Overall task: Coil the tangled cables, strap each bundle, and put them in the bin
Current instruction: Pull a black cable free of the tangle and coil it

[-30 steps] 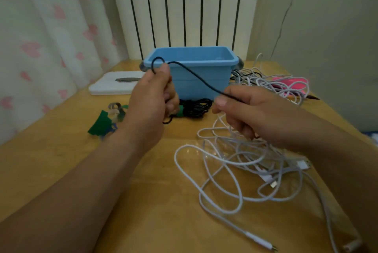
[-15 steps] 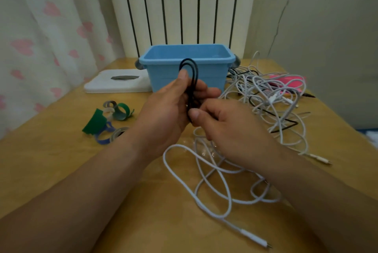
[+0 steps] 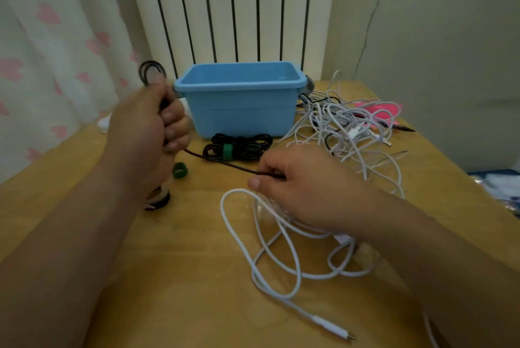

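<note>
My left hand (image 3: 146, 128) grips several loops of a black cable (image 3: 219, 162), whose top loops stick out above my fist. The free length runs down to the right into my right hand (image 3: 304, 187), which pinches it low over the table. A blue bin (image 3: 239, 100) stands behind, open at the top. In front of it lies a coiled black cable bundle (image 3: 239, 148) held by a green strap. Tangled white cables (image 3: 346, 128) spread right of the bin, and another white cable (image 3: 270, 257) loops under my right hand.
A green strap roll (image 3: 180, 170) and a further strap roll (image 3: 159, 198) lie by my left wrist on the wooden table (image 3: 140, 291). A pink item (image 3: 380, 110) sits behind the white tangle. Radiator and curtain stand behind the table.
My hands have drawn apart: the left went up and left with the black loops, the right dropped down and right along the cable. The view has shifted.
</note>
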`<action>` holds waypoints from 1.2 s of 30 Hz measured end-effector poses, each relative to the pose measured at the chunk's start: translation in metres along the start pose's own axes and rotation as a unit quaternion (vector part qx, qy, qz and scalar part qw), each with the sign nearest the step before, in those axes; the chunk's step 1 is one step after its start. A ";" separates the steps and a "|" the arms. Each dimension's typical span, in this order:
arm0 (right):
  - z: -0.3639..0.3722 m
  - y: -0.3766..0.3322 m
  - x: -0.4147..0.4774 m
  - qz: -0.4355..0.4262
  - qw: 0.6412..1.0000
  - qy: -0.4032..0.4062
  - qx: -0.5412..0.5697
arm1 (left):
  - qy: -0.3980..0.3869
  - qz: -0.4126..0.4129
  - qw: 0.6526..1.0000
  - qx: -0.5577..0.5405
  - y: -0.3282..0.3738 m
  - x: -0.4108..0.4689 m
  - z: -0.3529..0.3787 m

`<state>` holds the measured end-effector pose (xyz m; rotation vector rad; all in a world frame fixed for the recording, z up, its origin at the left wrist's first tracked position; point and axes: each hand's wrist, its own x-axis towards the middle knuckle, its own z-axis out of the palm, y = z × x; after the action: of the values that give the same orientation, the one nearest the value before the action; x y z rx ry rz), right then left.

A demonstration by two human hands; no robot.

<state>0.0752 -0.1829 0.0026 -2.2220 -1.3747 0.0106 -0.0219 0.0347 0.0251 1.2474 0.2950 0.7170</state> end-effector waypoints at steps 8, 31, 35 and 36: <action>-0.040 0.023 0.002 0.011 0.991 0.096 0.096 | -0.099 0.071 0.915 0.385 -0.019 -0.018 0.023; -0.026 0.018 0.003 0.000 0.983 0.128 0.134 | -0.175 0.009 0.974 0.145 -0.024 -0.027 0.031; -0.028 0.022 0.003 0.026 0.989 0.092 0.111 | -0.078 0.016 0.997 -0.006 -0.017 -0.014 0.021; -0.028 0.022 0.003 0.030 0.991 0.081 0.100 | -0.059 0.003 0.997 -0.041 -0.017 -0.013 0.020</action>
<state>0.1022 -0.1999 0.0181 -2.0487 -1.1653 -0.0088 -0.0147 0.0083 0.0133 1.2085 0.1637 0.6518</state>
